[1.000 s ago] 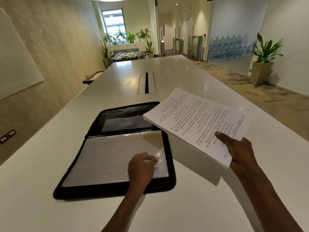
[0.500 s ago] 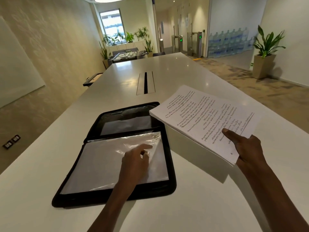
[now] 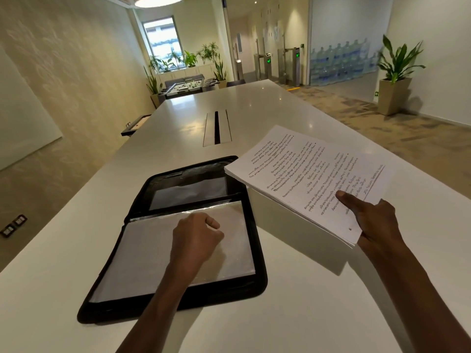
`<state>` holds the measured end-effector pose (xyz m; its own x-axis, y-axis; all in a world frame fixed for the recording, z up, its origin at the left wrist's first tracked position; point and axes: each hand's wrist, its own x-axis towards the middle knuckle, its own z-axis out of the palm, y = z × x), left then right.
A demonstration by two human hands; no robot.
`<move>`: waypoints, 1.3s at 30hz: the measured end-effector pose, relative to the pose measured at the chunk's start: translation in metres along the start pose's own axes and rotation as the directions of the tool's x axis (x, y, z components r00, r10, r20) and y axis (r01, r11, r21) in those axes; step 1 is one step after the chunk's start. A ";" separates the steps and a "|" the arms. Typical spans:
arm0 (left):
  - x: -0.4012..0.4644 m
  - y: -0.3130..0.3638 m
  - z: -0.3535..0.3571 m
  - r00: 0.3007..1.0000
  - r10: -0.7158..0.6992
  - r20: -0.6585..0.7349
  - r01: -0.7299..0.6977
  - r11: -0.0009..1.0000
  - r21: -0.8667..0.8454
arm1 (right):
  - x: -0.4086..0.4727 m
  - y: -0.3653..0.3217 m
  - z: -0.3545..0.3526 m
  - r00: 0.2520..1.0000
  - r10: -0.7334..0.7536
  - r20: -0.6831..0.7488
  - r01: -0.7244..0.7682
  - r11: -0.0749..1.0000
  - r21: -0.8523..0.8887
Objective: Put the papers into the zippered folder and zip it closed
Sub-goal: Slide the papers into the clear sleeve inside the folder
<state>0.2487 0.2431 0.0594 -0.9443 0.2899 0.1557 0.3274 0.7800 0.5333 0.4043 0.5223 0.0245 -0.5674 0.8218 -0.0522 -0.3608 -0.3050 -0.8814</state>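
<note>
A black zippered folder (image 3: 142,309) lies open on the white table, with clear plastic sleeves (image 3: 142,250) on its near half and a pocket on its far half. My left hand (image 3: 196,235) sits over the near sleeve with its fingers curled into a fist. Nothing shows between its fingers. A stack of printed papers (image 3: 300,174) hovers above the table to the right of the folder, its left corner over the folder's far right corner. My right hand (image 3: 372,220) grips the stack at its near edge, thumb on top.
The long white table (image 3: 305,301) runs away from me, with a cable slot (image 3: 217,127) in its middle beyond the folder. A wall is on the left; potted plants and a foosball table stand far behind.
My left hand had lifted the sleeve's right corner half a second ago; now the sleeve lies flat and the hand is a fist on it. The papers stayed almost in place.
</note>
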 end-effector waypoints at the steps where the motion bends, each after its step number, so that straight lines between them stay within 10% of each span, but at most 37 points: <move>1: 0.001 0.001 -0.002 0.999 -0.019 0.028 0.020 1.000 -0.021 | 0.000 0.000 0.000 1.000 -0.001 0.001 0.001 1.000 0.003; 10: -0.021 -0.003 0.042 0.976 0.084 0.202 -0.088 0.996 0.011 | -0.005 0.001 0.002 1.000 -0.008 0.009 0.008 1.000 0.023; 22: -0.013 -0.016 0.043 0.952 -0.037 0.305 0.090 0.983 -0.162 | -0.010 -0.003 0.001 1.000 -0.022 -0.008 0.022 1.000 0.021; 29: -0.010 -0.019 0.022 0.891 -0.139 0.432 0.353 0.810 -0.468 | -0.011 -0.003 0.003 1.000 -0.018 -0.013 0.019 1.000 0.014; 39: -0.018 -0.017 0.026 0.986 -0.113 0.123 0.158 0.863 -0.480 | -0.006 -0.013 0.004 0.987 -0.154 -0.037 0.144 0.970 -0.194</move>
<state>0.2609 0.2395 0.0261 -0.9640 0.2657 -0.0085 0.1169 0.4526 0.8840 0.4100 0.5194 0.0384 -0.4768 0.8765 0.0669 -0.2883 -0.0841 -0.9539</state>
